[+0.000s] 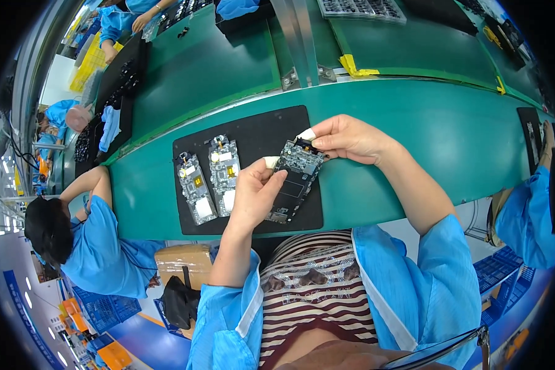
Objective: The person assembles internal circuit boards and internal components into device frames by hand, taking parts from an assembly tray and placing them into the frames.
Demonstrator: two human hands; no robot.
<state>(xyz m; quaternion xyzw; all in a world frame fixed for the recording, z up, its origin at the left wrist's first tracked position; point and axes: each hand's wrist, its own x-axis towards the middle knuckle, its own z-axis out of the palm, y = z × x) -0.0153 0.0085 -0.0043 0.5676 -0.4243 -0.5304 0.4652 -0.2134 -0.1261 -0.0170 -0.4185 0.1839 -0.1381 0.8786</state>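
My left hand grips a long, dark circuit board along its left edge, thumb on top. This board tilts up to the right above a black mat. At its far end, the thumb and fingers of my right hand pinch around a small black part on the board; its exact kind is hidden by the fingertips. White finger cots cover a fingertip on each hand. Left of my hands, two more circuit boards, a left one and a right one, lie side by side on the mat with white and yellow patches.
The mat rests on a green bench. Beyond it a metal post rises beside yellow tape. One person in blue sits at the left, another at the right. A carton stands below the bench.
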